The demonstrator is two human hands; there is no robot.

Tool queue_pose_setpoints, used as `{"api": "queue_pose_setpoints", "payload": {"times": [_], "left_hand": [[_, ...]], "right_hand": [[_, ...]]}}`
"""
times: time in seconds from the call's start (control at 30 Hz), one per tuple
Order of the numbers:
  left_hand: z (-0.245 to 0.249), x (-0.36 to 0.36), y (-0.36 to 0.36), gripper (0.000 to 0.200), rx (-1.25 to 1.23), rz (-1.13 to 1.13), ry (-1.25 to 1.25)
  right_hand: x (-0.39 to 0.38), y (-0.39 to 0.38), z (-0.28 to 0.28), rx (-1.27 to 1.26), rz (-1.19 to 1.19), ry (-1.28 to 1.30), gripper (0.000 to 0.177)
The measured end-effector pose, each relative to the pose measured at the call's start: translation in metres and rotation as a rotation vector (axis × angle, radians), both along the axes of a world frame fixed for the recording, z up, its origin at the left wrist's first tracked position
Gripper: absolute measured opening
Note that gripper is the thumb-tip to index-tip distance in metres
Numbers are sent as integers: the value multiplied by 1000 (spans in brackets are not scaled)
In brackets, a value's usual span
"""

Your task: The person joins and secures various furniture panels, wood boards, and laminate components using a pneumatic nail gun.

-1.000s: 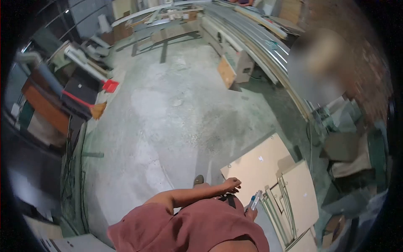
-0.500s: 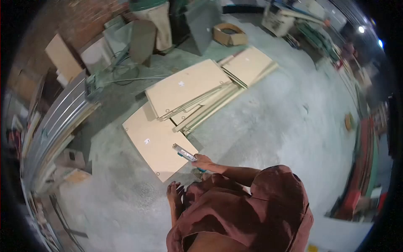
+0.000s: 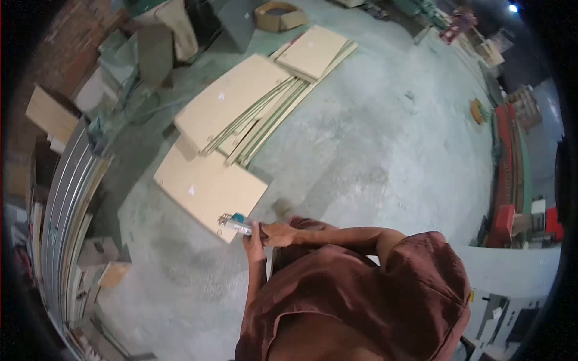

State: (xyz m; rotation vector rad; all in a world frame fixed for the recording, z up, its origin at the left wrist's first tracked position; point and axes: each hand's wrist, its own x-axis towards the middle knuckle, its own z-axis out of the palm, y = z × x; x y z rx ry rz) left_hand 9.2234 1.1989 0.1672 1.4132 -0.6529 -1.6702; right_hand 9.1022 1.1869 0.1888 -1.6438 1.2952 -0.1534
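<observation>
In my right hand [image 3: 279, 234] is a silver-and-teal tool [image 3: 241, 227] that looks like a nail gun, its metal end pointing left. My left hand [image 3: 254, 242] is closed against the tool's near end, beside the right hand; its grip is partly hidden. Under the tool's far end lies the corner of a flat cream board [image 3: 208, 189] with a small white label. A stack of cream panels [image 3: 235, 99] overlaps this board farther out, with narrow strips [image 3: 271, 123] along its right side. Another panel [image 3: 314, 51] lies beyond.
Grey concrete floor [image 3: 355, 138] surrounds the boards. Long sheets and metal lengths [image 3: 66, 180] stand at the left. Boards and a cardboard box [image 3: 280, 18] are at the back. A red rack [image 3: 509, 162] runs along the right, near a yellowish ring [image 3: 478, 111].
My left hand has risen from low beside my leg to meet the tool. The tool has turned and come nearer to both hands. The view has shifted, moving the boards up and left.
</observation>
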Motion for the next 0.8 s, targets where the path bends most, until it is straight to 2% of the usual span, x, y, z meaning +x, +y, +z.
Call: {"api": "queue_pose_setpoints", "payload": {"times": [0.1, 0.13, 0.2, 0.3, 0.4, 0.43, 0.47, 0.53, 0.6, 0.67, 0.7, 0.73, 0.8], "left_hand": [[-15, 13, 8, 29, 55, 113, 17], [12, 13, 9, 27, 97, 75, 3], [12, 17, 13, 25, 108, 104, -16], [18, 19, 14, 25, 213, 146, 37], [6, 18, 8, 25, 167, 86, 130], [16, 11, 2, 26, 202, 97, 102], [31, 7, 4, 26, 28, -56, -23], [7, 1, -1, 27, -38, -112, -46], [28, -28, 2, 29, -56, -125, 53], [35, -50, 0, 31, -42, -234, -53], [29, -61, -4, 33, -64, -276, -19], [21, -77, -9, 36, 171, -135, 84], [44, -115, -17, 39, -35, -393, -34]], "right_hand": [[12, 12, -10, 115, 53, -33, 61], [16, 14, -12, 112, 72, -49, 61], [20, 16, -13, 198, 80, -64, 63], [23, 13, -14, 161, 142, -49, 60], [15, 7, -11, 146, 84, -51, 52], [10, 4, -5, 95, 116, -101, 51], [4, 1, -1, 44, 139, -148, 50], [-6, 2, -3, 40, 83, -103, 52], [-22, 11, -21, -32, -29, -105, 54], [-41, 14, -44, -124, -82, -222, 37], [-50, 18, -47, -121, -151, -204, 41], [-65, 17, -51, -119, -215, -189, 44], [-114, 13, -10, -55, -268, -237, 55]]}}
